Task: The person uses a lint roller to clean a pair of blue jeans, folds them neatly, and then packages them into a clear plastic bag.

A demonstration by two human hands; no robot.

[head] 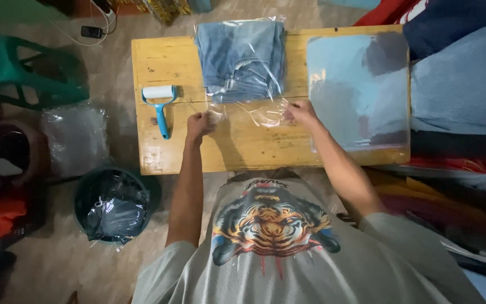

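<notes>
Folded blue jeans (pixel 242 53) lie inside a clear plastic bag (pixel 254 110) on a small wooden table (pixel 170 62). The bag's open end faces me. My left hand (pixel 199 125) pinches the bag's near left corner. My right hand (pixel 301 112) grips the near right corner, and the plastic flap stretches flat between the two hands.
A blue-handled lint roller (pixel 160 104) rests on the table's left part. A stack of clear bags (pixel 358 90) covers the right part. A bin lined with plastic (pixel 113 205) and a green stool (pixel 26 70) stand on the floor at left. Folded garments (pixel 459 84) pile up at right.
</notes>
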